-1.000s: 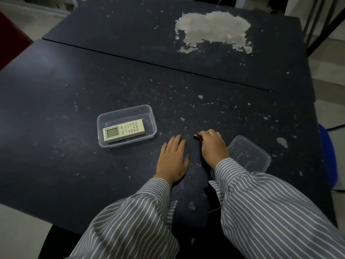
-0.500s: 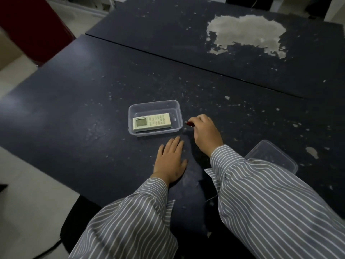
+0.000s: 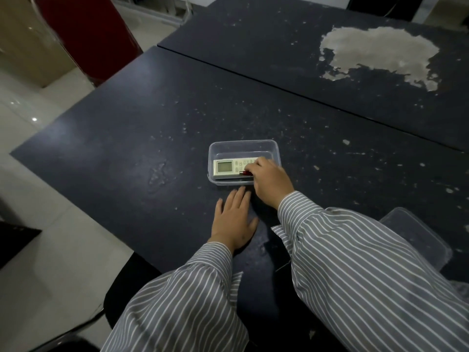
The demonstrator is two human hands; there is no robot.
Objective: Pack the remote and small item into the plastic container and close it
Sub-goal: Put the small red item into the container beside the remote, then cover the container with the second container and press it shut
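Note:
A clear plastic container stands on the dark table. Inside it lies a white remote with a small screen at its left end. My right hand reaches over the container's right half and pinches a small red item above the remote's near edge. It hides the remote's right end. My left hand lies flat on the table, fingers apart, just in front of the container. The clear lid rests at the right, partly behind my right sleeve.
A second dark table with a large patch of peeled paint adjoins at the back. A red object and a tan box stand on the tiled floor at the upper left. The table's left edge drops to the floor.
My right hand has carried the small red item leftward from the table into the container, over the remote. My left hand has stayed flat. The camera view has swung left.

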